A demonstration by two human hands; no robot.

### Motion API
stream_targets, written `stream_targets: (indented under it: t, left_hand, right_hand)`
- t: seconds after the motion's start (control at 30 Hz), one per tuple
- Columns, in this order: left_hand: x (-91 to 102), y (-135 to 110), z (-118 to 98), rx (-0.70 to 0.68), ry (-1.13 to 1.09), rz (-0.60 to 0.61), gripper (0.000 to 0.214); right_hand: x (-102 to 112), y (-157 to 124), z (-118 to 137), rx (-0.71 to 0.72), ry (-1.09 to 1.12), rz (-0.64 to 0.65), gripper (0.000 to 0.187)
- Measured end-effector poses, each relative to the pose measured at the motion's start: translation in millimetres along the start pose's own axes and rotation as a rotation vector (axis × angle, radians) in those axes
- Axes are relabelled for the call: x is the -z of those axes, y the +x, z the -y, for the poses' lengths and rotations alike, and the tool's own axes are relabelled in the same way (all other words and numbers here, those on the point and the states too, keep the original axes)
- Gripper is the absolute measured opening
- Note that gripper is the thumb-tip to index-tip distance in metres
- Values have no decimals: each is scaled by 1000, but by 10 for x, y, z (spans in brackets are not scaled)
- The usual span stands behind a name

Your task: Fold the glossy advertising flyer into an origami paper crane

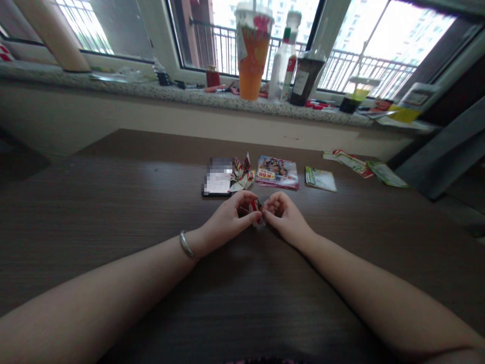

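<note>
A small red and white piece of folded paper [254, 205] is pinched between the thumb and fingers of my left hand [237, 210]. My right hand [282, 215] grips the right side of the same paper, its fingers curled in. The fingertips cover much of it, so its full shape is hidden. Just beyond my left hand lies a folded paper figure [243, 177] with pointed tips, printed in red, white and dark colours. It rests against the right side of a phone [217, 177] whose screen is partly pixelated.
Colourful printed leaflets [278, 172] lie stacked beyond my hands. To their right are a pile of green and white paper slips [320, 179] and several loose strips [354, 164]. Cups and bottles, including a tall orange drink [252, 58], stand on the stone windowsill [212, 98] behind the table [113, 212].
</note>
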State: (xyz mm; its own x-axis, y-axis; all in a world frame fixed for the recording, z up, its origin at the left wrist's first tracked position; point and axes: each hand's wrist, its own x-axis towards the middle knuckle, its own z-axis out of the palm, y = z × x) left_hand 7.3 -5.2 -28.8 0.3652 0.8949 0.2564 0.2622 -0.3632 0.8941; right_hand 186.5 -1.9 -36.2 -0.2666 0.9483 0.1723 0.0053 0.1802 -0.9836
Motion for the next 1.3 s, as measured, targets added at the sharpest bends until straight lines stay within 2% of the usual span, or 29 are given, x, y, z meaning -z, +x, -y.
stream_targets:
  t: [0.13,0.3,0.47,0.7,0.97,1.1,1.3]
  left_hand:
    - [-4,5,-31,25,133,76,17]
    - [15,4,-97,63,110,92,20]
    - [15,-2,-88,56,81,107,23]
    - [3,-2,-73,46,93,76,23]
    - [13,11,-118,110,18,70,20]
    - [15,13,-124,110,41,64,21]
    - [15,6,-122,94,76,80,21]
  right_hand:
    - [5,16,-7,7,58,-13,31]
    - [-9,7,4,1,104,-12,32]
    - [-18,-20,21,-5,56,-28,33]
    - [7,-14,20,13,3,-24,31]
    - [46,20,4,-14,48,21,30]
    - [45,3,1,-13,-28,38,27]
    - [26,1,-2,0,-21,46,26]
